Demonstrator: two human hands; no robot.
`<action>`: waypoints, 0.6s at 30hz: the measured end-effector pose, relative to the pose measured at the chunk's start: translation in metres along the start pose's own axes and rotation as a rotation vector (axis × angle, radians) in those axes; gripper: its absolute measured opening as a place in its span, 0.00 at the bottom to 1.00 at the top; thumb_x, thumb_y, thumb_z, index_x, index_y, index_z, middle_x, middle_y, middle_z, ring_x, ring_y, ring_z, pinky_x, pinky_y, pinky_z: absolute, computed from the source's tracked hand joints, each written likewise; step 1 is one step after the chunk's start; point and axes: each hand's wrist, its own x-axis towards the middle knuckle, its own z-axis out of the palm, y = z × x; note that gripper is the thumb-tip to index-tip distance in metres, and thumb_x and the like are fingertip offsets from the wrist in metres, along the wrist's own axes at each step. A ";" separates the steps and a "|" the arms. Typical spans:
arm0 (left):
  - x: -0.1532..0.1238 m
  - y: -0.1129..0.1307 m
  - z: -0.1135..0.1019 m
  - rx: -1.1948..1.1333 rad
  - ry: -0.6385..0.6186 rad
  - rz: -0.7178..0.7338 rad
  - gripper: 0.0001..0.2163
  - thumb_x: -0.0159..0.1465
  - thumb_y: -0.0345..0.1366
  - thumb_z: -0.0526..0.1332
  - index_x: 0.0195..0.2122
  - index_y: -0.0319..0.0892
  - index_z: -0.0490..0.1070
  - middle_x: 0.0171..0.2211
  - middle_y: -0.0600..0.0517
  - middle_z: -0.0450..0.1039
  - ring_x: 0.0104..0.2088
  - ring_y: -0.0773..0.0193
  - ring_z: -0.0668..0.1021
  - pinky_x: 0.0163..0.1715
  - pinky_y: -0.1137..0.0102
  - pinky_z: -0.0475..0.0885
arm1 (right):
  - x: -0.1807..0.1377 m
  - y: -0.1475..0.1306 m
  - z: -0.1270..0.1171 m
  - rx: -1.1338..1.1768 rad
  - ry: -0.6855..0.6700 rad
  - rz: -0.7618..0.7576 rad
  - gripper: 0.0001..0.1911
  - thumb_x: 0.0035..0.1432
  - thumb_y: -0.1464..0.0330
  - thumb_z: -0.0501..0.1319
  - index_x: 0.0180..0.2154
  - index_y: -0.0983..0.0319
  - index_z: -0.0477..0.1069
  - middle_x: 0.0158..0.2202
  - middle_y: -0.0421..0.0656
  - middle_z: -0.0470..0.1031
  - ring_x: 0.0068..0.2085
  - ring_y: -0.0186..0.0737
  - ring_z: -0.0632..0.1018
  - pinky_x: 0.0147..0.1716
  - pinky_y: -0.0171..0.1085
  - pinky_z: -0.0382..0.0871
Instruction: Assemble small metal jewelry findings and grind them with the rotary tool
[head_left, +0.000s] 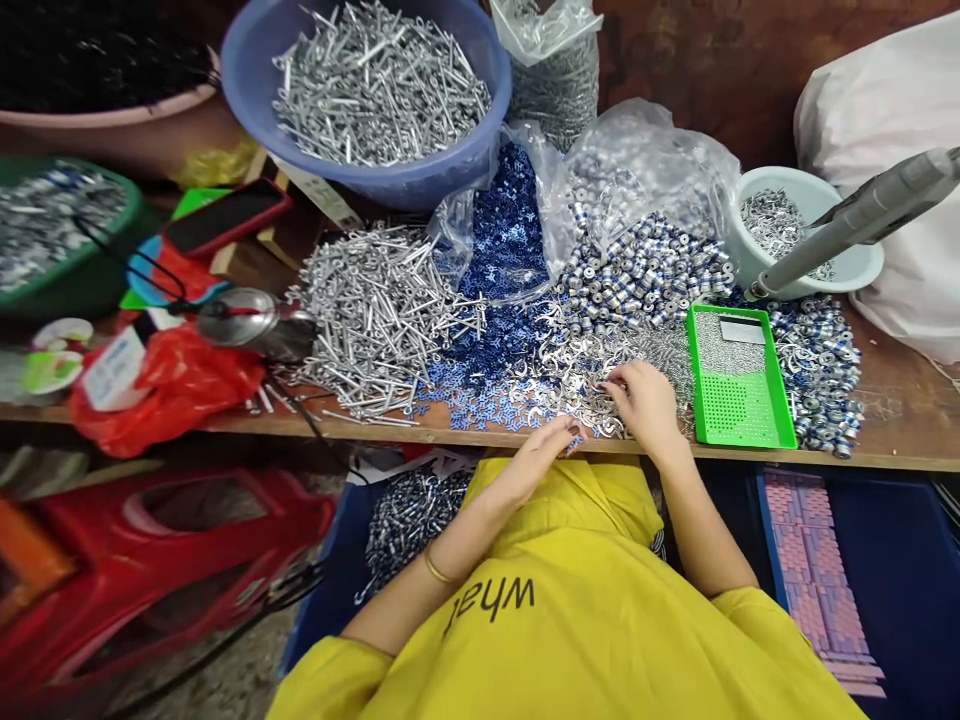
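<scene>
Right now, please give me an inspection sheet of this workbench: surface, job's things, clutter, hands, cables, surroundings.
Surface: brown wooden bench, mostly covered by loose parts.
Job's things: pile of small silver curved metal pieces; green perforated plastic tray beside it.
Clutter: heap of silver metal rods; small blue plastic pieces; red plastic bag.
Hands: left hand at the bench edge, grip unclear; right hand resting on the silver pieces.
Cables: black cable across the left-side items.
Surroundings: blue plastic basin of rods behind.

I see silver clips, blue-banded silver rollers, green tray, blue basin, red bag, yellow shirt with black lettering.
</scene>
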 end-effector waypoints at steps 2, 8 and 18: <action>0.001 -0.001 0.002 0.075 0.034 0.036 0.10 0.67 0.40 0.56 0.34 0.41 0.73 0.33 0.50 0.71 0.35 0.62 0.71 0.39 0.68 0.67 | 0.010 -0.001 0.009 -0.117 -0.024 -0.031 0.09 0.65 0.64 0.59 0.37 0.62 0.74 0.37 0.50 0.75 0.41 0.48 0.72 0.40 0.43 0.62; -0.005 -0.007 -0.013 0.085 0.174 0.027 0.11 0.66 0.43 0.54 0.36 0.41 0.70 0.32 0.51 0.69 0.34 0.63 0.69 0.38 0.69 0.66 | 0.014 0.009 0.011 0.034 0.051 0.002 0.10 0.66 0.67 0.56 0.37 0.61 0.75 0.37 0.46 0.77 0.40 0.45 0.74 0.40 0.41 0.64; 0.005 -0.007 -0.020 -0.066 0.193 0.043 0.10 0.65 0.42 0.56 0.37 0.41 0.70 0.34 0.52 0.68 0.31 0.66 0.67 0.34 0.71 0.64 | 0.003 0.001 0.011 1.097 -0.027 0.360 0.13 0.57 0.58 0.65 0.37 0.60 0.71 0.39 0.44 0.79 0.35 0.36 0.78 0.36 0.37 0.72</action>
